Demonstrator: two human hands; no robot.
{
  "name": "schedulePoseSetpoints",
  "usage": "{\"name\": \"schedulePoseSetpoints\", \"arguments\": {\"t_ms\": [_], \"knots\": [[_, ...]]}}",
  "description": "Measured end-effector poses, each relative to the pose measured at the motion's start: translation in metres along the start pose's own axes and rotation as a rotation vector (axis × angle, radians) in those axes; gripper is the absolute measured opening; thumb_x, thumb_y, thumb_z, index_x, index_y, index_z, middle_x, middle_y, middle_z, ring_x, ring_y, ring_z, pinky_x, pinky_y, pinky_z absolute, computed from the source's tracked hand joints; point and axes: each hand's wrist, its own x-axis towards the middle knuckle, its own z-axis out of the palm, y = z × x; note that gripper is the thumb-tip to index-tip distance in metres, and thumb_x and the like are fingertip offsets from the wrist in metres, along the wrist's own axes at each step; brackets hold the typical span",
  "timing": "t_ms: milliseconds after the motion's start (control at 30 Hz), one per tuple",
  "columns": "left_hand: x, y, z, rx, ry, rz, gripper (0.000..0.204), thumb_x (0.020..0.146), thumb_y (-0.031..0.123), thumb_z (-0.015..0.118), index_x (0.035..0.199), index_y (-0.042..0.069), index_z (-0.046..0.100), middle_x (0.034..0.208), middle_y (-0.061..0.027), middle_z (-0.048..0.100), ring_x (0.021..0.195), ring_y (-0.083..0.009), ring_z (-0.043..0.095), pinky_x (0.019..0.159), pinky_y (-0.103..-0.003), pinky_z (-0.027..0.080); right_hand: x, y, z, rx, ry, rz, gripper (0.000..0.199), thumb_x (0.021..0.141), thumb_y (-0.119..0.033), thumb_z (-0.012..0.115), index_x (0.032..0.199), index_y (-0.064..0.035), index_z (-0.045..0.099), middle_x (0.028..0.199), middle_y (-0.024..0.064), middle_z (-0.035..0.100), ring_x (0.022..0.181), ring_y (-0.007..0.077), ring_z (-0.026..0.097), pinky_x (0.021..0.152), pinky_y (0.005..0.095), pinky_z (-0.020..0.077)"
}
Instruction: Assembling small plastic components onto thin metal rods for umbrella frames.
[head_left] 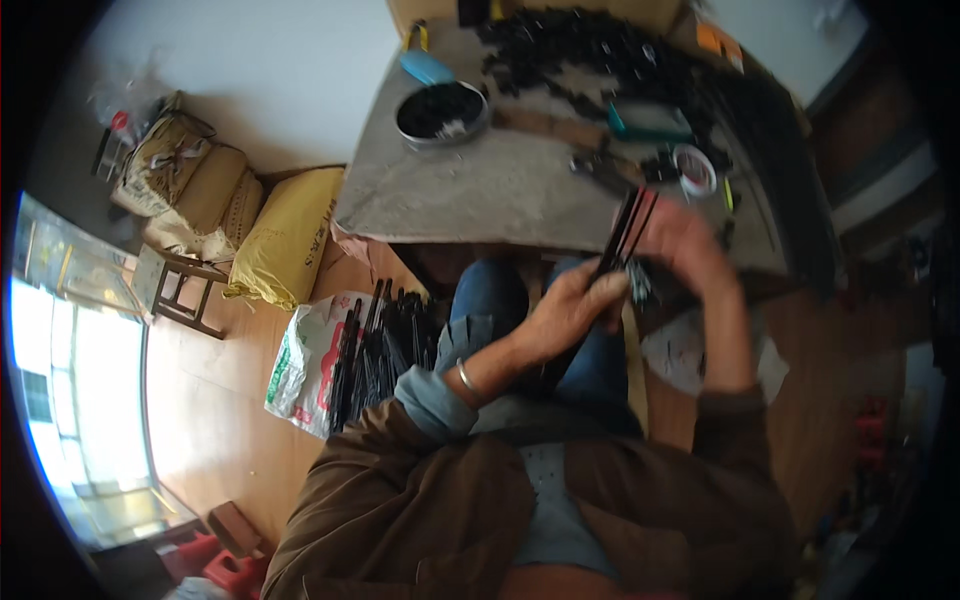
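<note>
Yellow woven sack (285, 235) on floor (190, 395): column of dark printed characters (322, 232) along right side, too blurred to read. White plastic bag (311, 345), also on floor: green printed block (287, 372) at left, red printed figures in middle and lower part; wording illegible. Orange label-like patch (719, 46) beyond far edge of surface (450, 205): any lettering too small to make out. White roll (696, 171) on surface: reddish marking, unclear whether text.
</note>
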Motion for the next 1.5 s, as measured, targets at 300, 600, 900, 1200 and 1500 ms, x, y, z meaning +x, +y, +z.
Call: {"name": "schedulePoseSetpoints", "arguments": {"t_ms": [300,600,900,1200,1500], "knots": [[0.005,-0.013,-0.003,-0.179,0.186,-0.14,0.037,0.101,0.036,0.042,0.1,0.0,0.053,0.075,-0.0063,0.055,0.059,-0.015,0.055,0.058,-0.027,0.046,-0.017,-0.074,0.061,0.396,-1.086,-0.71,0.069,0.093,-0.045,0.055,0.134,0.0087,0.04,0.123,0.0304,0.055,0.117,0.0413,0.056,0.093,0.0526,0.0497],[-0.009,-0.007,0.013,-0.159,0.231,-0.107,0.015,0.099,0.014,0.046,0.105,0.0,0.047,0.085,-0.0093,0.061,0.071,-0.0186,0.063,0.069,-0.03,0.053,-0.027,0.012,0.045,-0.525,0.24,-0.252,0.019,0.095,-0.015,0.06,0.107,-0.0006,0.062,0.09,0.0057,0.067,0.082,0.01,0.061,0.072,0.0257,0.051],[-0.009,-0.003,0.019,-0.123,0.252,-0.123,0.021,0.099,0.015,0.047,0.112,-0.001,0.046,0.092,-0.0112,0.062,0.078,-0.0195,0.065,0.074,-0.031,0.053,-0.032,0.013,0.05,-0.649,0.187,-0.289,0.014,0.091,-0.012,0.063,0.09,0.0014,0.064,0.072,0.0018,0.06,0.067,0.008,0.056,0.061,0.0264,0.0454],[-0.011,-0.007,0.017,-0.2,0.309,-0.073,0.023,0.098,0.014,0.05,0.118,0.003,0.045,0.106,-0.0098,0.059,0.083,-0.0211,0.065,0.076,-0.033,0.055,-0.033,0.033,0.04,-0.341,0.22,-0.131,0.018,0.092,-0.019,0.06,0.088,-0.0018,0.065,0.068,-0.0016,0.057,0.063,0.005,0.052,0.057,0.0214,0.0411],[-0.007,-0.005,0.018,-0.215,0.345,-0.064,0.027,0.098,0.015,0.05,0.122,0.002,0.05,0.101,-0.0088,0.061,0.078,-0.0175,0.065,0.072,-0.03,0.055,-0.036,0.041,0.037,-0.245,0.299,-0.141,0.011,0.093,-0.013,0.057,0.092,-0.0033,0.062,0.072,-0.0036,0.056,0.065,0.0032,0.052,0.059,0.0207,0.0424]]}}
